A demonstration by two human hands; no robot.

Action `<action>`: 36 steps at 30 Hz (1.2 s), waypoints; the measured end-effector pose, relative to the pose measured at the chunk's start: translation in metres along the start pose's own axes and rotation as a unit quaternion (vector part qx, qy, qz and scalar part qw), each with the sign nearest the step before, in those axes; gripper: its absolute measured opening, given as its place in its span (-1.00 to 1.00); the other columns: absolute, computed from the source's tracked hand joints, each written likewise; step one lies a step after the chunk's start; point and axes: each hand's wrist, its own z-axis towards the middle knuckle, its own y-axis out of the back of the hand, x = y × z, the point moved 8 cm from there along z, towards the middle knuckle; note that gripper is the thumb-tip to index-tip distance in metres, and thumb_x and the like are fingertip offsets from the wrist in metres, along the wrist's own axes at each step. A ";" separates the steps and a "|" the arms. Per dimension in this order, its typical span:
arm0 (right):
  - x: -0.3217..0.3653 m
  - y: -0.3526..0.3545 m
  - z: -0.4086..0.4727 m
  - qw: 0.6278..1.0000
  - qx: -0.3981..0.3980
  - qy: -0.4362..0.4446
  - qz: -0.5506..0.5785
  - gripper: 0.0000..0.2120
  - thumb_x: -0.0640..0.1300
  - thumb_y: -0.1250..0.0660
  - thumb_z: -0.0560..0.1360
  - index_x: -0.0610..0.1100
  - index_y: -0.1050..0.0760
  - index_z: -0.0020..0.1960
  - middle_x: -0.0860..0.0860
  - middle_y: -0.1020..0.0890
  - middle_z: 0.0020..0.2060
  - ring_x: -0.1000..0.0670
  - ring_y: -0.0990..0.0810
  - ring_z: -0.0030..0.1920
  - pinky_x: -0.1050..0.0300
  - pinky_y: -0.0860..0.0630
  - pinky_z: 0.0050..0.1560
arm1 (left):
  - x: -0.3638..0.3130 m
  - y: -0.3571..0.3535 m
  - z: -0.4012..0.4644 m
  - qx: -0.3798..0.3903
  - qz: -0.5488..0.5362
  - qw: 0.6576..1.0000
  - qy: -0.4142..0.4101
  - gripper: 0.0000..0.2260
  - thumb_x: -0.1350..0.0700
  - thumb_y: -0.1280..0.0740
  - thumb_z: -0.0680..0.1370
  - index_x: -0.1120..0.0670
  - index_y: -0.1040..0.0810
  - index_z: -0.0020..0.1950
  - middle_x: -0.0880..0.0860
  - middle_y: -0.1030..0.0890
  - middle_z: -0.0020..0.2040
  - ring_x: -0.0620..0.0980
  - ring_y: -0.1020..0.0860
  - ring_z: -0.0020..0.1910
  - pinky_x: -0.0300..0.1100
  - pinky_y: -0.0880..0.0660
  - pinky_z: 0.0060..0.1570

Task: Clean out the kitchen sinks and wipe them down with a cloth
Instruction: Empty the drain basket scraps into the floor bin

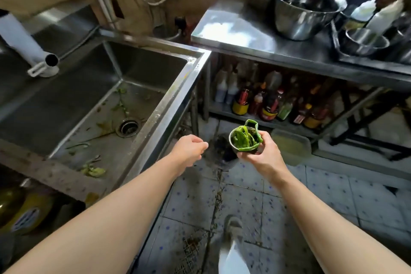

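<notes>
No label here can be read: the bottles (270,104) on the lower shelf show red and yellow wrappers, all too blurred to make out, and the yellow jug (26,213) under the sink carries a white-and-blue label that is just as smeared.

Steel everywhere. The sink (142,69) is a deep square basin of dull, scuffed stainless, its rim spotted and streaked, with a round slotted drain (128,126) in the floor. Limp green scraps (93,170) and thin stems lie scattered across the bottom, a wet clump near the front corner. A white plastic pipe (26,44) juts over the left side, open-mouthed.

Out over the tiled floor, the right hand (263,153) grips a small round metal strainer cup (243,140), fingers curled under and around it. It is heaped with glossy green vegetable strips (244,138), one looping above the rim. The cup is right of the sink, clear of the rim, above a dark bin (220,153) on the floor.

The left hand (190,149) hangs beside the sink's outer wall, fingers loosely curled, holding nothing.

To the right, a shiny steel counter (233,31) bears a big dented pot (308,10), a smaller bowl (367,41) and white squeeze bottles (384,14). The floor tiles (333,196) are pale with blue dots, grimy along the joints.
</notes>
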 end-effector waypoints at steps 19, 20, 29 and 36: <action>-0.221 -0.003 0.271 0.994 0.054 -0.082 -0.038 -0.38 -0.24 -0.58 0.26 0.00 -0.39 0.21 0.16 -0.54 0.00 0.19 -0.50 0.01 0.47 -0.36 -0.02 | 0.063 -0.154 0.307 0.000 -0.015 0.989 0.144 -0.69 0.06 -0.33 0.53 0.08 -0.48 0.26 0.08 -0.58 0.15 0.05 -0.56 0.11 -0.10 -0.48 0.04; -0.239 -0.009 0.282 0.994 0.054 -0.088 -0.041 -0.36 -0.24 -0.58 0.26 -0.04 -0.38 0.25 0.16 -0.53 0.00 0.16 -0.49 0.03 0.50 -0.35 -0.02 | 0.075 -0.160 0.324 -0.003 -0.003 0.988 0.154 -0.67 0.06 -0.34 0.52 0.09 -0.48 0.27 0.11 -0.58 0.16 0.08 -0.55 0.13 -0.05 -0.48 0.11; -0.390 -0.076 0.348 0.991 0.040 -0.128 -0.027 -0.35 -0.27 -0.57 0.25 -0.07 -0.41 0.27 0.18 -0.56 -0.04 0.16 -0.54 0.02 0.30 -0.49 0.05 | 0.177 -0.219 0.468 -0.004 0.102 0.985 0.138 -0.87 0.12 -0.33 0.52 0.16 -0.59 -0.13 0.19 -0.62 0.01 0.10 -0.57 -0.02 -0.07 -0.50 0.02; -0.471 -0.124 0.393 0.986 0.014 -0.108 -0.127 -0.35 -0.10 -0.56 0.25 -0.07 -0.35 0.24 -0.06 -0.47 0.18 -0.09 -0.49 0.18 0.04 -0.48 0.18 | 0.253 -0.241 0.539 -0.052 0.130 0.979 0.149 -0.60 0.11 -0.37 0.50 0.16 -0.40 0.30 0.11 -0.55 0.03 0.15 -0.52 0.11 -0.14 -0.41 -0.03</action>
